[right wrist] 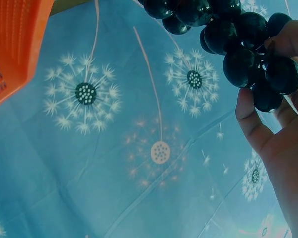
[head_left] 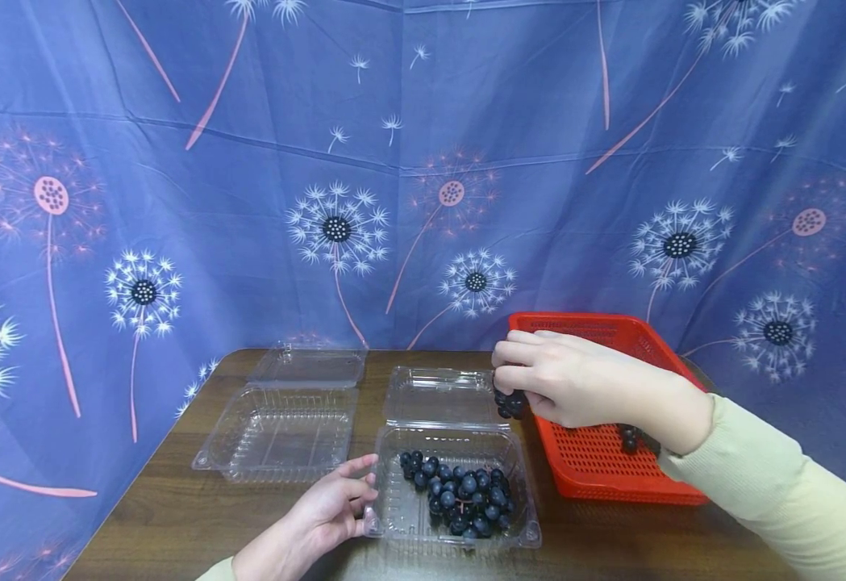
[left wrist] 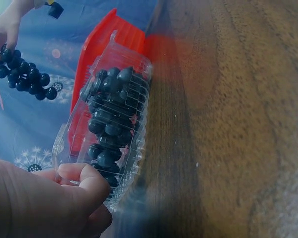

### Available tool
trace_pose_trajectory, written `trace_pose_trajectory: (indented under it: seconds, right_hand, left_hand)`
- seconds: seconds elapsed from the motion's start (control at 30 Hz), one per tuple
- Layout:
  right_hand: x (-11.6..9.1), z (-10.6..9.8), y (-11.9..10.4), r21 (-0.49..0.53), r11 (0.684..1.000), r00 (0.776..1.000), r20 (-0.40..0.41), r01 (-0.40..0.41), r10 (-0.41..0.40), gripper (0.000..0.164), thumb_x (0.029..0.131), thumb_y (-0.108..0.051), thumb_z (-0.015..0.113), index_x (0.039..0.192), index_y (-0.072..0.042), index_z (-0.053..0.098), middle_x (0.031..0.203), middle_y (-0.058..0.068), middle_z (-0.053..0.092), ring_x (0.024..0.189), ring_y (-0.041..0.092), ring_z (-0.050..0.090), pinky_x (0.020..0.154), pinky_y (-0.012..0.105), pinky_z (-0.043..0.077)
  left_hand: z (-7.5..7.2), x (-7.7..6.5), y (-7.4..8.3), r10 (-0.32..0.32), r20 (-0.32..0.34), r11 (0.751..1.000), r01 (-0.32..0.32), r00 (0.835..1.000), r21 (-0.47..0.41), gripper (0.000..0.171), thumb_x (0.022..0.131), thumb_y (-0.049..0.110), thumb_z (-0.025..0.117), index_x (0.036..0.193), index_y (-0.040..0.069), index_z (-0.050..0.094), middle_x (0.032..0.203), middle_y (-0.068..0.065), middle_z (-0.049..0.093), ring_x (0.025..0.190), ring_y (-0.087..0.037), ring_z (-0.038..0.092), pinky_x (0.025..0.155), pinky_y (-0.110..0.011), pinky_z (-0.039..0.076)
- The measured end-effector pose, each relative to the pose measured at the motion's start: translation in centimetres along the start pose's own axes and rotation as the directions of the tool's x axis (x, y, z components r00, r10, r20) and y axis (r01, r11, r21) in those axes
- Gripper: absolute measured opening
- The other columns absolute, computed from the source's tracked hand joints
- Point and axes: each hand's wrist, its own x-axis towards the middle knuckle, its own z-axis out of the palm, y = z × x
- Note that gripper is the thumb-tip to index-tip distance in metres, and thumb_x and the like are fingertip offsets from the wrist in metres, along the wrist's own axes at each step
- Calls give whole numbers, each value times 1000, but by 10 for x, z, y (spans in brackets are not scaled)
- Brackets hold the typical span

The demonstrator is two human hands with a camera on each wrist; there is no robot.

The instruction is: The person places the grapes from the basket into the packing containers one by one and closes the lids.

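Observation:
My right hand (head_left: 568,379) pinches a small bunch of dark grapes (right wrist: 238,44) and holds it up by the basket's left edge. In the left wrist view the held bunch (left wrist: 27,74) hangs free in the air. A clear plastic container (head_left: 402,512) lies with its lid folded back, and several dark grapes in bunches (head_left: 466,496) fill its right part. My left hand (head_left: 324,508) grips this container's left rim between thumb and fingers. The red basket (head_left: 575,476) stands to the right, partly hidden by my right forearm, with some grapes (head_left: 629,438) in it.
A second clear container (head_left: 285,432) with an opened lid sits on the left of the wooden table (head_left: 154,516). Behind the table hangs a blue cloth (head_left: 248,226) with dandelion prints.

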Motion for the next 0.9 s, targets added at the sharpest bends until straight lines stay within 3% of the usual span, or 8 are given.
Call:
trace_pose_trajectory:
  seconds: [0.2,0.57,0.9]
  right_hand:
    - [4,8,-3,16,1000,1000,-3,2,-2,31,65,1,58,90,-17,54,94,-8,49,81,11,41,63,25,38]
    - [11,17,-9,15,1000,1000,-24,-15,16,28,67,2,55,88,-17,53,91,-6,47,78,11,38,61,24,31]
    - [18,31,-12,31,999,992,-123,37,-33,29,64,3,54,87,-16,53,91,-6,48,77,11,39,61,24,36]
  left_hand:
    - [1,0,-1,1,5,1000,-1,1000,-3,68,82,-8,52,142,1,21,97,2,41,74,-6,42,65,-18,41]
    - [1,0,-1,1,-3,1000,-1,1000,2,70,82,-8,51,143,0,19,98,1,40,74,-6,42,64,-18,41]
    - [1,1,-1,3,-9,1000,-3,1000,0,67,82,-9,50,142,1,22,96,2,42,72,-5,43,64,-18,41]
